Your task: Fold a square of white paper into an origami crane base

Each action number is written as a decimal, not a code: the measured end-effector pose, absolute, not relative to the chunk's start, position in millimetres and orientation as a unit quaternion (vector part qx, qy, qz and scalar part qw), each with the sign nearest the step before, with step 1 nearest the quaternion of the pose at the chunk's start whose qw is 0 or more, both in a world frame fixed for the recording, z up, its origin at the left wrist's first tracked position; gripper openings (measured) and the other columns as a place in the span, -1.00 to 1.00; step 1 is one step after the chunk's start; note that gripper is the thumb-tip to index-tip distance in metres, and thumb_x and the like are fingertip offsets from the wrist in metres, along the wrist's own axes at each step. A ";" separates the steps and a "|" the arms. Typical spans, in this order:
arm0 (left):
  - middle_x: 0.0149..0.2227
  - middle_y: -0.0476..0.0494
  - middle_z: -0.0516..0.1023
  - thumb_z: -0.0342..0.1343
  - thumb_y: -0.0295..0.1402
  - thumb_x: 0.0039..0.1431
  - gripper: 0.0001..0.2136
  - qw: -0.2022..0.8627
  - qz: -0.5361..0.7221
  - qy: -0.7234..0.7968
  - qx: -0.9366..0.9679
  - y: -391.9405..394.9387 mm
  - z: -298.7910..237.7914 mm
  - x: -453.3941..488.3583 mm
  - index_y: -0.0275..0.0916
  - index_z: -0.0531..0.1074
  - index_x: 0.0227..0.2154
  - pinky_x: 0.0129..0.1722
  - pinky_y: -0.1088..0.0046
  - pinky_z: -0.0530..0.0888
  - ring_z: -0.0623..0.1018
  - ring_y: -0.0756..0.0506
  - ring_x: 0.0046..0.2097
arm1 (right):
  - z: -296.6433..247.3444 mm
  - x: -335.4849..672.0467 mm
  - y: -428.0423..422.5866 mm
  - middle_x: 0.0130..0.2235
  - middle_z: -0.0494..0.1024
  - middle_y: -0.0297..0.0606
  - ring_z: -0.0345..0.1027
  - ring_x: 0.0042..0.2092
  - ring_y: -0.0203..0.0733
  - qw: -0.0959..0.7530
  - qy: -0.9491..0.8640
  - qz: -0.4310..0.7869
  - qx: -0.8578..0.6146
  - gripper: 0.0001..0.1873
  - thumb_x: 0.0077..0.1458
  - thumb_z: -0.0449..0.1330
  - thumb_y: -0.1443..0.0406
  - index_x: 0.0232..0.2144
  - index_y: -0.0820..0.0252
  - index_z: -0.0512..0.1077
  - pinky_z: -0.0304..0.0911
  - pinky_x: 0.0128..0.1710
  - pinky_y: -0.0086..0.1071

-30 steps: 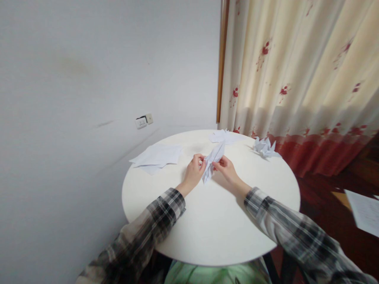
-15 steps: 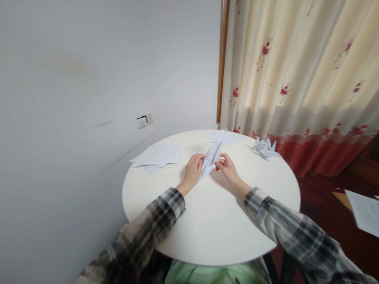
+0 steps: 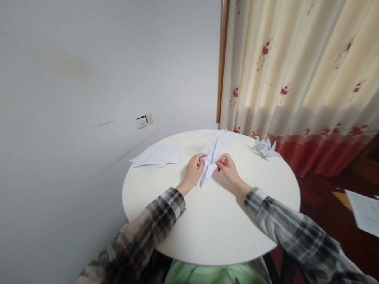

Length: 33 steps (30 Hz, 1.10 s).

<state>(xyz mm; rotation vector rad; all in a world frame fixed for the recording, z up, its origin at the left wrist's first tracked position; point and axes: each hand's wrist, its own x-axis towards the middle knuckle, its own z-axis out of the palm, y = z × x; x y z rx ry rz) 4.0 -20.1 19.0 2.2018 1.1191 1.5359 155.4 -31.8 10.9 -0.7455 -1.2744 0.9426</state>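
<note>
A folded piece of white paper (image 3: 212, 157), long and pointed at its far end, is held up between both hands over the round table. My left hand (image 3: 194, 169) pinches its left edge, with thumb and fingers closed on it. On the right edge, the fingertips of my right hand (image 3: 227, 167) are closed on the paper. Narrow folded points hang toward me at its near end. Fine creases are too small to make out.
The white round table (image 3: 213, 221) stands against a wall with a socket (image 3: 141, 122). Flat paper sheets (image 3: 158, 155) lie at the left, more paper (image 3: 226, 137) at the back, and folded paper pieces (image 3: 264, 147) at the right edge. A curtain (image 3: 296, 79) hangs behind.
The folded paper has turned slightly between my hands, its far tip shifting left. Its near points now hang lower and spread more visibly. My hands have barely moved.
</note>
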 end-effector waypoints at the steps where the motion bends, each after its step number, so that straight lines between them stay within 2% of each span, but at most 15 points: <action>1: -0.24 -0.12 0.45 -0.12 -0.50 0.11 -0.79 0.135 0.527 0.385 0.745 -20.6 19.5 4.7 -0.26 0.35 -0.22 -0.29 0.48 0.35 0.43 -0.04 -0.23 | 10.7 155.7 -31.8 -0.65 0.29 -0.59 0.22 -0.63 -0.40 0.639 -0.564 0.411 -0.324 -0.78 -0.15 0.13 0.30 -0.48 0.12 0.09 0.12 -0.61 -0.51; 6: -0.26 -0.11 0.46 -0.09 -0.50 0.06 -0.79 0.247 0.548 0.379 0.704 -18.7 19.8 7.3 -0.27 0.37 -0.25 -0.34 0.52 0.35 0.45 -0.02 -0.28 | 8.7 157.5 -31.5 -0.61 0.29 -0.56 0.20 -0.62 -0.42 0.642 -0.575 0.400 -0.312 -0.83 -0.13 0.10 0.32 -0.48 0.13 0.11 0.11 -0.61 -0.52; 12: -0.26 -0.13 0.49 -0.06 -0.51 0.00 -0.79 0.351 0.559 0.349 0.665 -10.9 17.6 5.8 -0.30 0.43 -0.32 -0.26 0.49 0.36 0.45 -0.04 -0.23 | 5.1 158.6 -29.2 -0.60 0.26 -0.55 0.19 -0.62 -0.43 0.646 -0.576 0.393 -0.312 -0.85 -0.14 0.09 0.34 -0.52 0.15 0.12 0.11 -0.61 -0.51; 17: -0.26 -0.15 0.50 0.00 -0.49 -0.04 -0.81 0.361 0.560 0.345 0.661 -13.3 19.6 5.2 -0.30 0.47 -0.36 -0.23 0.48 0.35 0.45 -0.06 -0.20 | 5.1 159.1 -28.2 -0.58 0.25 -0.54 0.17 -0.63 -0.44 0.646 -0.577 0.389 -0.315 -0.86 -0.15 0.09 0.34 -0.54 0.15 0.13 0.10 -0.63 -0.51; 24: -0.21 -0.18 0.49 0.13 -0.42 -0.09 -0.73 0.377 0.545 0.361 0.656 -15.4 20.2 6.4 -0.30 0.48 -0.25 -0.37 0.52 0.36 0.45 -0.04 -0.28 | 6.1 158.7 -28.4 -0.60 0.26 -0.52 0.15 -0.63 -0.42 0.644 -0.579 0.372 -0.336 -0.87 -0.12 0.10 0.28 -0.48 0.15 0.19 0.09 -0.63 -0.50; 29: -0.13 -0.20 0.48 0.18 -0.43 -0.14 -0.68 0.414 0.544 0.359 0.635 -17.2 22.5 5.7 -0.30 0.47 -0.22 -0.30 0.49 0.38 0.48 -0.05 -0.26 | 5.9 158.6 -29.0 -0.62 0.28 -0.52 0.16 -0.63 -0.40 0.633 -0.576 0.377 -0.354 -0.82 -0.12 0.12 0.24 -0.41 0.15 0.21 0.12 -0.62 -0.49; 33: -0.18 -0.20 0.51 0.21 -0.42 -0.17 -0.63 0.454 0.544 0.357 0.608 -19.1 24.1 5.5 -0.32 0.46 -0.19 -0.28 0.47 0.38 0.49 -0.05 -0.30 | 7.4 157.6 -30.7 -0.60 0.29 -0.50 0.16 -0.62 -0.41 0.632 -0.574 0.383 -0.354 -0.79 -0.12 0.12 0.22 -0.38 0.17 0.23 0.13 -0.62 -0.48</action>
